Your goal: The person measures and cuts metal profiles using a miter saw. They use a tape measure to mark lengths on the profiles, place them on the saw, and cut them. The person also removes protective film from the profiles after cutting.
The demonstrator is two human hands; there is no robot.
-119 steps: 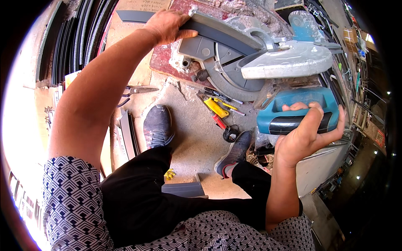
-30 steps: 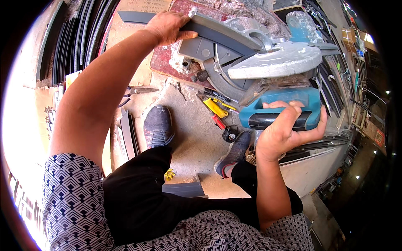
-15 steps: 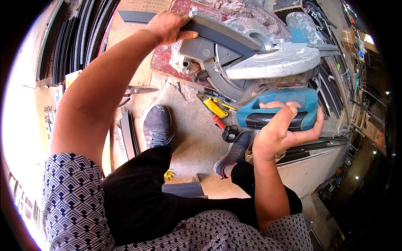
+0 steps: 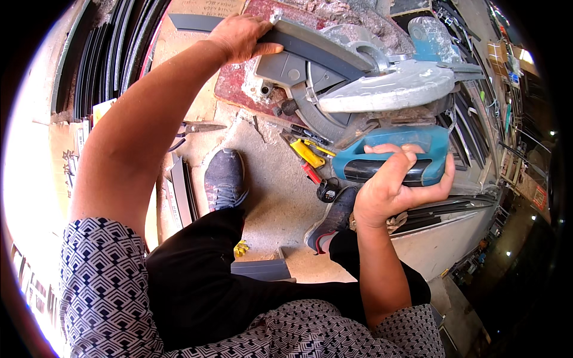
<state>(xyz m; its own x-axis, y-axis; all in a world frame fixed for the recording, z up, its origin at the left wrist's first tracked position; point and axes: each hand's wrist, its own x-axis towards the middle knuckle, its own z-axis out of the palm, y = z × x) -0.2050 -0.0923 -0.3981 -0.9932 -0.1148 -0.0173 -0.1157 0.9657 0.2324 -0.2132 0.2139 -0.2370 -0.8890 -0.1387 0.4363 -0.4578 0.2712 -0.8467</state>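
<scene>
A mitre saw (image 4: 292, 74) stands in front of me on a red board. My left hand (image 4: 242, 37) grips a dark grey strip (image 4: 316, 56) against the saw's metal fence, thumb along its near side; the strip's other end sticks out to the left. My right hand (image 4: 391, 188) is wrapped round the teal and black saw handle (image 4: 412, 138), with some fingers through its opening. Beyond the handle, the dusty round blade guard (image 4: 388, 89) lies over the right part of the saw bed. The guard hides the blade and the strip's right end.
Between my feet and the saw lie a yellow utility knife (image 4: 307, 153), a red-handled tool (image 4: 311, 173) and a black tape measure (image 4: 327, 190). Snips (image 4: 203, 127) rest left of them. Dark strips (image 4: 98, 65) are stacked at far left, and more lie right of the saw.
My right hand and the saw handle have shifted slightly left, and the blade guard has moved a little with them. My left hand and the grey strip have stayed put.
</scene>
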